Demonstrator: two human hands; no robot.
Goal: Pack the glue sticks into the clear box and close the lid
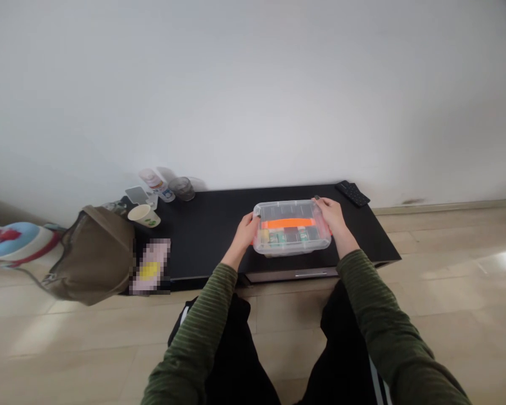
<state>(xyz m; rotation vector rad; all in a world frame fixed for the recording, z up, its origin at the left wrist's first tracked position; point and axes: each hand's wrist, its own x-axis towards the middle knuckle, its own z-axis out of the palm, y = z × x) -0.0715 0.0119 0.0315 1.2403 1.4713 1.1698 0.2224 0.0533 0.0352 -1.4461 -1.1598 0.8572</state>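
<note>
A clear plastic storage box with a lid sits on a low black table. Inside it I see an orange strip and several small dark and green items. My left hand grips the box's left end. My right hand holds its right end, fingers over the lid's edge. Both arms wear green striped sleeves.
At the table's left stand a paper cup, a glass, a lying white bottle and a brown bag. A black remote lies at the back right corner. Pale floor surrounds the table; a white wall rises behind.
</note>
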